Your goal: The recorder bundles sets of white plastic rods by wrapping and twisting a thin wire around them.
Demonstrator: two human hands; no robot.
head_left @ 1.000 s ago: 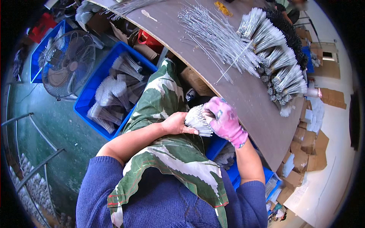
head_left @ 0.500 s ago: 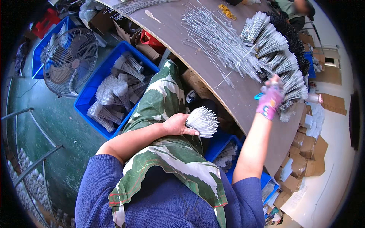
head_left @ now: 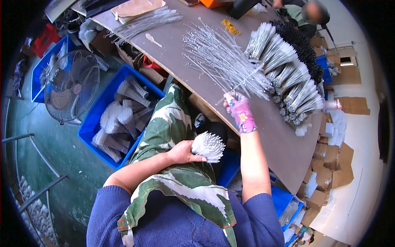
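My left hand [head_left: 181,152] is wrapped round a bundle of thin brushes [head_left: 208,147], their white tips facing up, over my lap. My right hand [head_left: 240,110], in a pink flowered glove with bare fingertips, is above the table edge. Its fingers are pinched at the near end of a thin wire brush that lies slantwise across a loose spread of looped wire brushes [head_left: 222,57]. Just right of that spread, tied bundles of white-bristled brushes [head_left: 279,55] stand in a row, with black-bristled bundles [head_left: 302,47] behind them.
The brown table [head_left: 181,53] bears yellow rubber bands [head_left: 230,27] and more wire brushes [head_left: 148,24]. A blue crate [head_left: 84,129] with brush bundles stands left of my legs, beside a floor fan [head_left: 72,86]. Cardboard boxes [head_left: 343,164] are piled at right. Another person [head_left: 302,18] is across the table.
My right hand has moved left from the tied bundles to the near end of the loose brushes. My left hand still grips its bundle. The whole view has shifted slightly.
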